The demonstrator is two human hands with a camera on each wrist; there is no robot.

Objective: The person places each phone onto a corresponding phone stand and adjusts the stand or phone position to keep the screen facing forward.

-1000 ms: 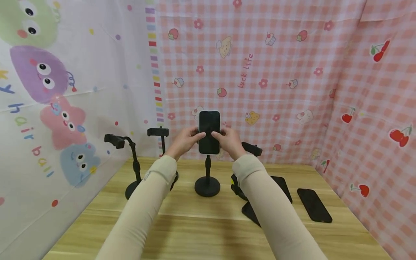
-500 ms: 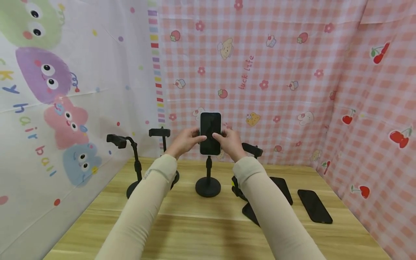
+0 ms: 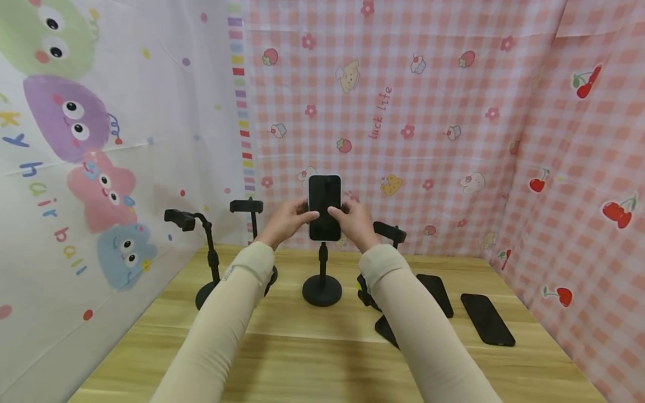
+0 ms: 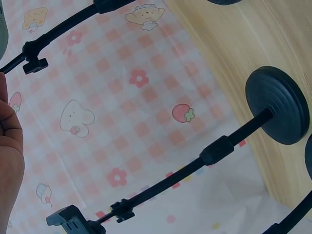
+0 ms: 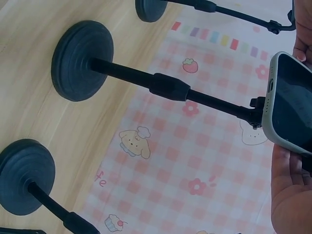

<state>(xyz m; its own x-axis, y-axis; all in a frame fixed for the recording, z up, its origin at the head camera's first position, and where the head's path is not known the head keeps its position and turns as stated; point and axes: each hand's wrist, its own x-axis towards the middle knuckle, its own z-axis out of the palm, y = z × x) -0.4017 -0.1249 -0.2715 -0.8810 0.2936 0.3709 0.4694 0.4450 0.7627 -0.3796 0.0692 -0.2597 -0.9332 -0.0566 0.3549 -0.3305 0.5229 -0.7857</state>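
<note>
A smartphone (image 3: 325, 193) with a dark screen and pale edge stands upright at the head of the middle black phone stand (image 3: 322, 290). My left hand (image 3: 286, 223) grips its left side, thumb on the front and fingers behind. From the opposite side my right hand (image 3: 356, 225) grips it the same way. The right wrist view shows the phone (image 5: 295, 107) against the top of the stand's pole, between both hands. Only part of my left hand (image 4: 10, 156) shows at the edge of the left wrist view. The phone hides the stand's clamp in the head view.
Two more phone stands with bare clamps, one at far left (image 3: 180, 219) and one beside it (image 3: 246, 206), stand on the wooden table (image 3: 302, 358). Another stand (image 3: 390, 231) is behind my right arm. Dark phones lie at right, including one near the edge (image 3: 487, 319).
Both thumbs have slid slightly down the phone's front. The phone and stand keep their place, and the head view has shifted a little.
</note>
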